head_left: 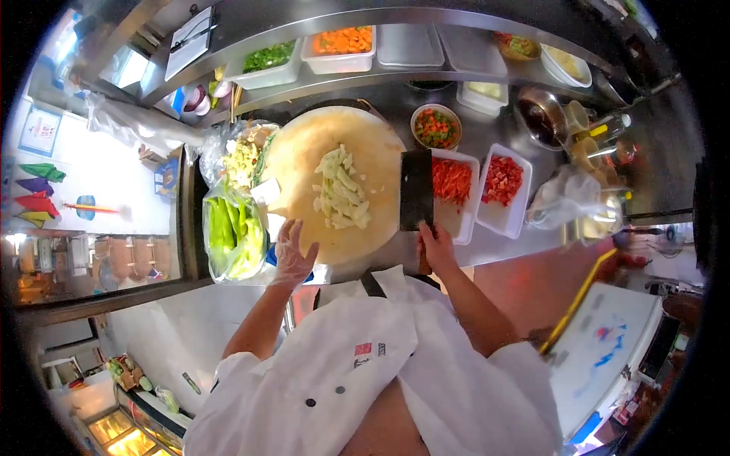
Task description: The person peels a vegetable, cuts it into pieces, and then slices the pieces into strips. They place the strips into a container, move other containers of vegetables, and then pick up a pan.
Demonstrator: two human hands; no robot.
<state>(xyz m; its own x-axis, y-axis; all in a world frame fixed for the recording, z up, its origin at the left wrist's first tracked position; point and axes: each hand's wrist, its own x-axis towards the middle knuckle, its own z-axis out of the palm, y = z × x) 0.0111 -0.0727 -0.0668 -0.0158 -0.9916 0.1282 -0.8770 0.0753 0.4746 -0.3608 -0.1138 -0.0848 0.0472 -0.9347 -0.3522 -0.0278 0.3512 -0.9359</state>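
A round cutting board (293, 163) bears a heap of pale green sliced vegetable (341, 190) near its middle. My left hand (293, 254), in a clear glove, is at the board's lower left edge with its fingers apart and nothing in them. Around the handle of a wide black cleaver (416, 190), my right hand (436, 247) is closed. The blade lies at the board's right edge, beside a white tray of shredded red vegetable (452, 182). Left of the board is a clear bag of green peppers (232, 234).
Right of the board are a tray of diced red food (503, 181), a bowl of mixed diced vegetables (436, 127) and a metal bowl (541, 115). Containers of chopped greens (268, 59) and carrots (342, 42) stand on the back shelf. A plastic bag (564, 197) sits at the right.
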